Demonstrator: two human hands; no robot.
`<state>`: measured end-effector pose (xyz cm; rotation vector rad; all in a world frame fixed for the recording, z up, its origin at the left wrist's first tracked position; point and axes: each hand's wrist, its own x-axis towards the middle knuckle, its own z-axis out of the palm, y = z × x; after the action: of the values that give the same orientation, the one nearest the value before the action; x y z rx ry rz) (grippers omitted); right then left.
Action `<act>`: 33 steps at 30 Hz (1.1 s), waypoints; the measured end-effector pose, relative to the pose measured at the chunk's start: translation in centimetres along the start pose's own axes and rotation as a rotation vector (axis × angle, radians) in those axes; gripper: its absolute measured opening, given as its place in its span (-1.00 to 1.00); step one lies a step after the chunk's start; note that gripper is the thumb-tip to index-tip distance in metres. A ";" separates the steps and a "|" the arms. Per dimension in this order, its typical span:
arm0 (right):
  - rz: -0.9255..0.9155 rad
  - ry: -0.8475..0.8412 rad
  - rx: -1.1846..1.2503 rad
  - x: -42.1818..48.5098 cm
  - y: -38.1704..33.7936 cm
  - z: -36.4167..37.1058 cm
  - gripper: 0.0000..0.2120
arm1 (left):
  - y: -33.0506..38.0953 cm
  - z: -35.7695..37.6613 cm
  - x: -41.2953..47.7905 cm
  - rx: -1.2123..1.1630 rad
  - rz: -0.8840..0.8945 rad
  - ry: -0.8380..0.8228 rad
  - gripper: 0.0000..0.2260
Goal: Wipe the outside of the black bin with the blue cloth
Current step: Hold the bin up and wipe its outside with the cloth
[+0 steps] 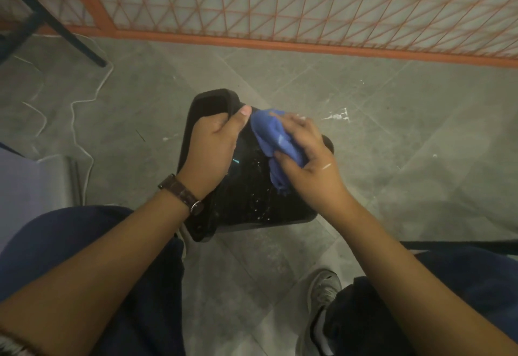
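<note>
Our right hand (pixel 311 156) curls round the bunched blue cloth (pixel 276 137) and presses it to the wet, upturned side of the black bin (pixel 246 201), just beside our left hand (pixel 214 142), which grips the rim, we judge, to steady the tipped bin on the floor (pixel 392 137).

Grey tiled floor (pixel 392 137) with white cord (pixel 73 112)

dim, flat indoor light with a greenish-grey cast and soft shadows; small wet glints speckle the black bin (pixel 246 201). wide-angle bending curves the orange fence rail (pixel 308 46). the right hand (pixel 305 154) is slightly motion-blurred, and the whole view looks soft and noisy
</note>
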<state>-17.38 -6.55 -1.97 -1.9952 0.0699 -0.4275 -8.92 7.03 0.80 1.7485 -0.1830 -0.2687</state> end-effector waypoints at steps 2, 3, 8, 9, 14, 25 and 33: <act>0.003 -0.005 0.034 -0.1 0.2 -0.2 -0.59 | 0.1 -0.2 0.2 0.004 -0.039 0.014 -0.49; 0.033 0.026 0.038 -0.1 0.6 -0.5 -0.64 | 0.0 -0.3 0.3 -0.013 -0.041 0.021 -0.53; 0.233 0.119 -0.022 0.0 1.2 -0.6 -0.62 | 0.5 -0.2 -0.2 -0.047 -0.057 0.026 -0.50; 0.203 0.083 -0.041 -0.2 0.9 -0.2 -0.57 | 0.6 -0.1 -0.2 -0.052 -0.063 0.029 -0.55; -0.003 -0.108 0.015 -0.8 0.0 0.6 -0.51 | 0.7 -0.5 0.5 -0.116 -0.113 0.085 -0.52; -0.093 -0.111 -0.013 -0.6 -0.2 1.0 -0.66 | 0.3 -0.3 1.0 -0.188 -0.155 0.115 -0.65; 0.133 0.214 -0.004 0.0 0.5 -0.1 -0.65 | -0.3 -0.2 0.7 -0.160 -0.109 0.005 -0.66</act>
<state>-17.35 -6.83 -2.38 -1.9292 0.3359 -0.5536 -8.18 7.13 0.49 1.6020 -0.0604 -0.3493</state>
